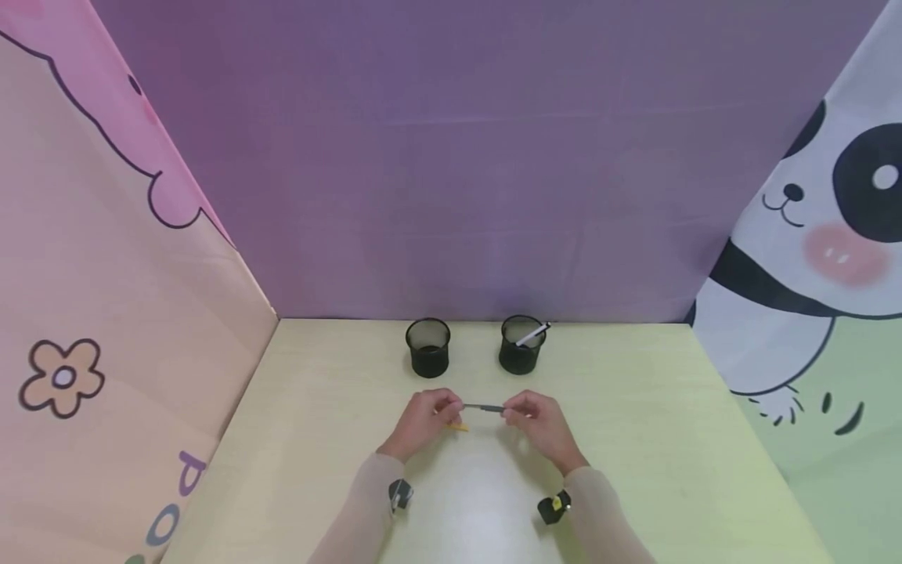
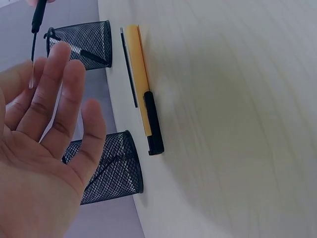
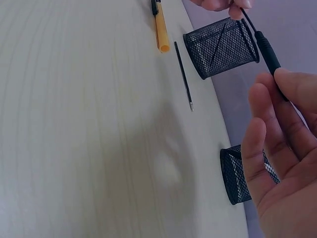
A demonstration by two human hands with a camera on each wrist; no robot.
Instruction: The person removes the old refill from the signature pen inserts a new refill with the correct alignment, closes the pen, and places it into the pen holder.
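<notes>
I have the left hand [image 1: 421,423] pinched on the thin rod [image 2: 33,47] and the right hand [image 1: 546,423] on its dark grip [image 3: 269,52], the piece bridging them; a crooked pull could bend it or flick it loose. Mesh cups [image 1: 429,363] near the far edge of the surface [image 1: 634,407] limit room beyond both hands; sideways looks freer

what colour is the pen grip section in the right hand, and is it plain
The pen grip section is black, with ribbing; the right wrist view shows it best.
</notes>
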